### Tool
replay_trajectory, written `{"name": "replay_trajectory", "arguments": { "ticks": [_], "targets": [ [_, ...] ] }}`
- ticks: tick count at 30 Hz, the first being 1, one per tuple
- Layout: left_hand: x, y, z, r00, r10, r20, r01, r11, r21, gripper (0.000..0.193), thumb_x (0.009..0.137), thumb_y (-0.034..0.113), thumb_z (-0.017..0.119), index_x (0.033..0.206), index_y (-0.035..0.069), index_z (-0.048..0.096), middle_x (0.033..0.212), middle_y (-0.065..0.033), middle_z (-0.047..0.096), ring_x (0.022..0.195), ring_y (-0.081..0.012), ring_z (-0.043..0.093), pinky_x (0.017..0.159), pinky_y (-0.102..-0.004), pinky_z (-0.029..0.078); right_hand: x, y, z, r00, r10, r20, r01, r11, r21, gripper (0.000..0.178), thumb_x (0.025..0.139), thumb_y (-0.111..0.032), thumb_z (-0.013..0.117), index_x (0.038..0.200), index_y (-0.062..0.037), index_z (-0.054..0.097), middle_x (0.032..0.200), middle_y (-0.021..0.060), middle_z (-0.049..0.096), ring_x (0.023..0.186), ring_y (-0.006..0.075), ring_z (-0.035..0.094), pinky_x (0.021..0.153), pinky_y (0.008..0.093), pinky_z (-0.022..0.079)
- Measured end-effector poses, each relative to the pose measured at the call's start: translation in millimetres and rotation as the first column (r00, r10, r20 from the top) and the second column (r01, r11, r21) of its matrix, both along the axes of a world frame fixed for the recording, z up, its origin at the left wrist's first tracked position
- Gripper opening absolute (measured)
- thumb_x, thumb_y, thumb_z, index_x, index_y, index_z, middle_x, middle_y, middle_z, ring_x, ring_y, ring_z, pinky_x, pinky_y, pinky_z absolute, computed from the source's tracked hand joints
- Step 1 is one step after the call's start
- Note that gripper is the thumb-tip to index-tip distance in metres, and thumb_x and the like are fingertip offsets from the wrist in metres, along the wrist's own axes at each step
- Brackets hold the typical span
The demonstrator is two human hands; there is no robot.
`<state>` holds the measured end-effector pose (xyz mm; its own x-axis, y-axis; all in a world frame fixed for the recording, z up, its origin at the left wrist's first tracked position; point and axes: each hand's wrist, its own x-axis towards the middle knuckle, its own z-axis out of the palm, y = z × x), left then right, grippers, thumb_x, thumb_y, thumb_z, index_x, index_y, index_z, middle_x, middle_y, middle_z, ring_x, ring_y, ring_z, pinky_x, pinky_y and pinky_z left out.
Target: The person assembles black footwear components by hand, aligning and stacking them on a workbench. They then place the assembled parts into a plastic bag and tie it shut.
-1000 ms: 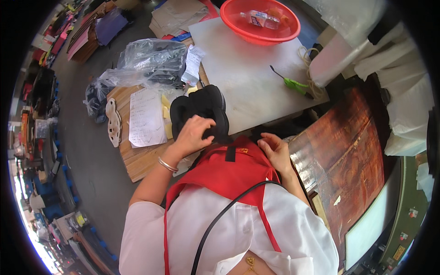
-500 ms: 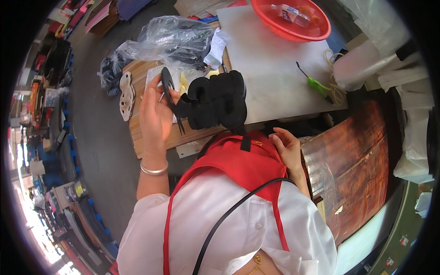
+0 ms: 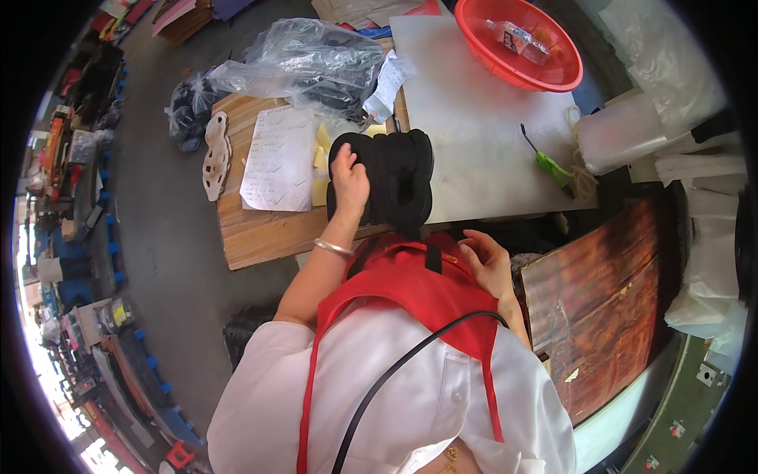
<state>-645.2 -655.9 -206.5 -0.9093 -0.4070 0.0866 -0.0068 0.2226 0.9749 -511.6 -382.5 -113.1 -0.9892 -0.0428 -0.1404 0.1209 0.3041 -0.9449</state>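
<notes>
A thick black padded piece [image 3: 407, 178] with rounded lobes and a slot-like opening lies at the near edge of the table. My left hand [image 3: 350, 183] is on its left part, fingers bent and closed against the black padding. Part of the padding is hidden under that hand. To the right, my right hand [image 3: 485, 257] hangs beside my red apron [image 3: 410, 276], its fingers loosely bent and apart with nothing seen in them. A handwritten paper sheet [image 3: 278, 162] lies left of the padded piece, with yellow slips [image 3: 322, 150] between them.
A pale, holed plastic piece [image 3: 215, 156] lies at the wooden table's left edge. Clear plastic bags [image 3: 308, 63] sit behind. On the whitish sheet [image 3: 466, 150] are a red basket [image 3: 517, 71] holding a bottle, and a green-handled tool [image 3: 550, 164]. A brown board [image 3: 600, 308] stands at right.
My left hand has moved right and down onto the padded piece; the raised flat black part it held no longer stands up. The paper sheet is now uncovered. My right hand barely moved.
</notes>
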Motion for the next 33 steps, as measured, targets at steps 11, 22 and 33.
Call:
{"name": "replay_trajectory", "arguments": {
  "ticks": [11, 22, 33],
  "targets": [
    [-28, -42, 33, 0.938, -0.160, 0.306, 0.322, 0.724, -0.610, 0.080, 0.075, 0.015, 0.068, 0.144, 0.018, 0.028, 0.132, -0.0197, 0.047, 0.120, -0.0393, 0.046, 0.096, -0.0428, 0.044, -11, 5, 0, 0.995, -0.036, 0.094, 0.045, 0.995, -0.088, 0.025, 0.089, -0.008, 0.064, 0.112, 0.0026, 0.060, 0.085, 0.0046, 0.067, 0.073, 0.0069, 0.058, 0.065, 0.0222, 0.049],
    [-46, -54, 42, 0.806, -0.539, 0.243, 0.558, 0.557, -0.616, 0.046, 0.074, -0.010, 0.057, 0.114, 0.012, 0.059, 0.126, -0.0146, 0.051, 0.113, -0.0364, 0.052, 0.095, -0.0398, 0.045, -73, 38, 39, 0.997, 0.067, 0.038, -0.071, 0.989, 0.133, 0.028, 0.088, -0.011, 0.065, 0.113, 0.0012, 0.061, 0.087, 0.0070, 0.067, 0.079, 0.0097, 0.061, 0.072, 0.0246, 0.050],
    [-35, -45, 37, 0.894, -0.354, 0.274, 0.430, 0.508, -0.746, 0.065, 0.073, 0.000, 0.060, 0.136, 0.012, 0.045, 0.134, -0.0255, 0.042, 0.124, -0.0417, 0.041, 0.105, -0.0446, 0.035, -197, 158, -39, 0.993, 0.114, 0.032, -0.065, 0.302, 0.951, 0.062, 0.076, -0.017, 0.067, 0.133, -0.0157, 0.044, 0.132, 0.0204, 0.046, 0.121, 0.0421, 0.043, 0.096, 0.0459, 0.043]
  ]
}}
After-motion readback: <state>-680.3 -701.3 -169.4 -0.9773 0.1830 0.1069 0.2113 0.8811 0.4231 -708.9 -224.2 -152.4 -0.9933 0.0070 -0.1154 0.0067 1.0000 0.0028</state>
